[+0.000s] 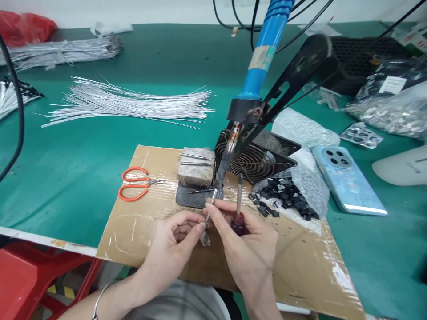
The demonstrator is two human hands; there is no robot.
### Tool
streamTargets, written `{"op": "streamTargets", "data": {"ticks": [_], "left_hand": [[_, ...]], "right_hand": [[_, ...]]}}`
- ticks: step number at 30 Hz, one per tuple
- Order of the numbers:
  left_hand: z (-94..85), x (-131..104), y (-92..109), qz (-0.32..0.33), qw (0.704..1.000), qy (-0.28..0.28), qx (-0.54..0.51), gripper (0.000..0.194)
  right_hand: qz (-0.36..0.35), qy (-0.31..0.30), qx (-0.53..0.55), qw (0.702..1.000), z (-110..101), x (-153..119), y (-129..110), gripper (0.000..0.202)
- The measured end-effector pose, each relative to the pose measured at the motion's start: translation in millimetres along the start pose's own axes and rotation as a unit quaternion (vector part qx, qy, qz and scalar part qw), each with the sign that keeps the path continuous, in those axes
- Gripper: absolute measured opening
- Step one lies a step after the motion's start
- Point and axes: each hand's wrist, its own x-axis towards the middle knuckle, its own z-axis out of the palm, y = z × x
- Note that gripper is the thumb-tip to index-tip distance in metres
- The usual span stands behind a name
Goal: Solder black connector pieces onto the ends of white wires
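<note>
My left hand [182, 240] is closed, thumb and forefinger pinching the lower end of a slim silver metal rod [212, 204]. My right hand [248, 242] pinches the same rod higher up, thumb against forefinger. Tucked in the right fingers is also a screwdriver-like tool [238, 220] with a dark red handle, its shaft pointing up. The rod's upper end meets or nearly meets the tip of a blue-handled soldering iron [230, 153], fixed in a black bracket. A small grey scrap [205, 239] hangs below the left fingertips.
Orange-handled scissors [135, 183] lie left on the cardboard [133, 235]. Metal rods rest on a wrapped block [196, 171]. Behind are a black fan [260, 160] and white wires [133, 104]. Small black pieces [288, 195] and a blue phone [348, 180] lie right.
</note>
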Motion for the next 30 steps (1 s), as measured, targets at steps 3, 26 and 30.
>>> {"op": "streamTargets", "data": {"ticks": [3,26,30], "left_hand": [[0.8,2,2,-0.005,1.000,0.002,-0.003,0.022],[15.6,26,23,0.019,0.998,0.030,-0.059,0.025],[15.7,27,22,0.019,0.997,0.032,-0.064,0.026]], "right_hand": [[-0.001,0.009,-0.008,1.000,0,1,-1,0.011],[-0.396,-0.005,-0.411,0.821,-90,30,-18,0.004],[-0.407,-0.014,-0.417,0.813,-89,34,-17,0.007]]}}
